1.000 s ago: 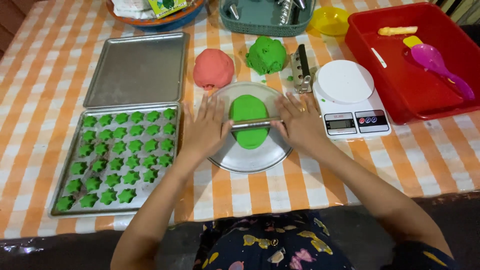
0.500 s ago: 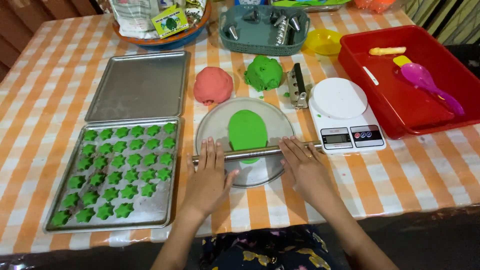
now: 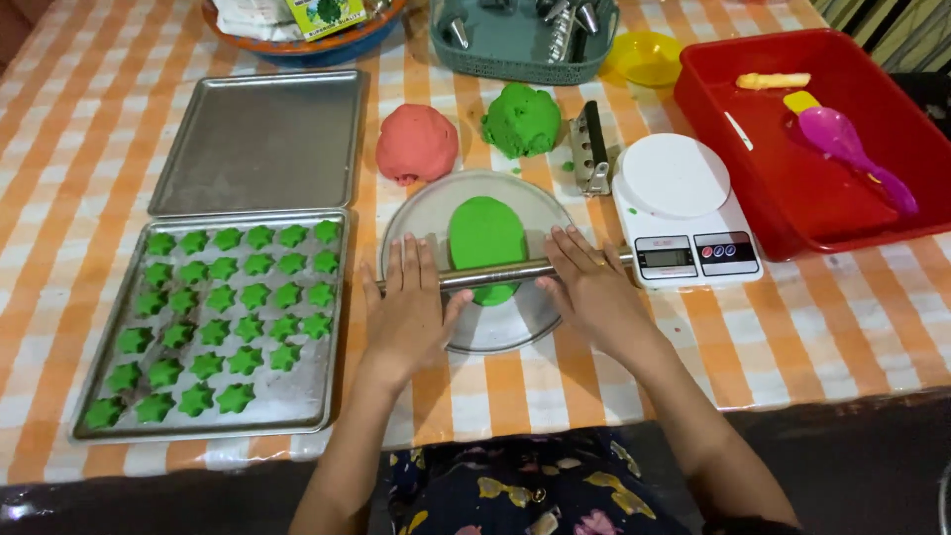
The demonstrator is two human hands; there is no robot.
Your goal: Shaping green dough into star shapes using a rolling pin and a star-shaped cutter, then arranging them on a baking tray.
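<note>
Both hands lay flat, fingers stretched out, on a metal rolling pin (image 3: 495, 274): left hand (image 3: 408, 312) and right hand (image 3: 586, 285) at either end, no closed grip. Between them sat flattened green dough (image 3: 485, 236) on a round metal plate (image 3: 436, 213). Just beyond: a pink dough ball (image 3: 416, 144) and a green dough lump (image 3: 521, 120).

- The left hand (image 3: 409, 307) lies palm down, fingers straight and close together, pointing away from the body.
- The right hand (image 3: 586, 287) lies flat too, fingers angled slightly toward the left; there may be a ring on one finger.
- Both forearms are bare and spread apart toward the elbows.
</note>
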